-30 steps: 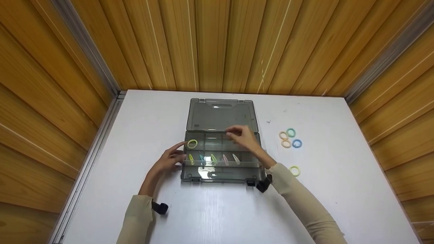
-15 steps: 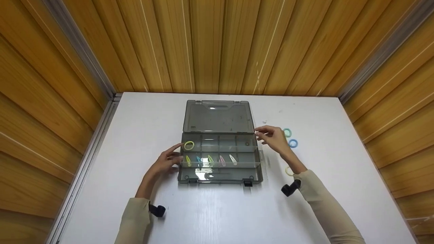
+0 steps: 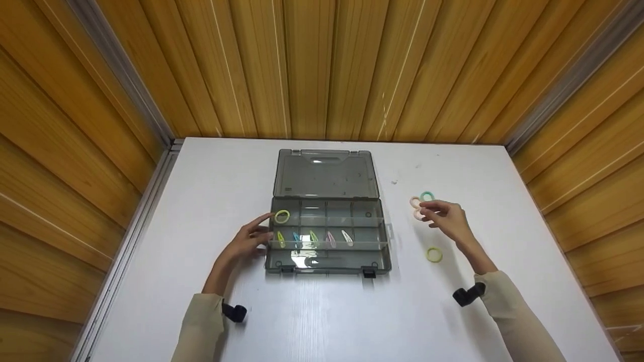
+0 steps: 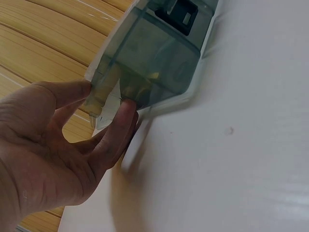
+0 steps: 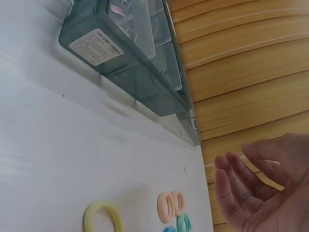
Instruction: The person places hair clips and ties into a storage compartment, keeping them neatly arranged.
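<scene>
A grey translucent organizer box [image 3: 347, 259] lies with its lid [image 3: 324, 176] folded back. In its back left compartment is a yellow-green hair tie [image 3: 282, 222]; several snap hair clips, including a white one [image 3: 347, 237], stand in the middle row. My left hand [image 3: 246, 245] touches the box's left side with its fingertips, as the left wrist view also shows. Right of the box, my right hand [image 3: 450, 221] hovers over the hair ties with loosely bent fingers and nothing between them. Peach hair ties [image 5: 166, 207], a green one [image 3: 426, 193] and a blue one [image 5: 170, 229] lie beneath and around it.
Another yellow hair tie [image 3: 434, 261] lies on the white table [image 3: 322, 317], nearer the front. A label [image 5: 96, 47] is stuck on the box's side wall. Wood-patterned walls [image 3: 307, 70] enclose the table at the back and sides.
My right hand has moved right, from above the box to over the hair ties, holding nothing visible. My left hand stays at the box's left side.
</scene>
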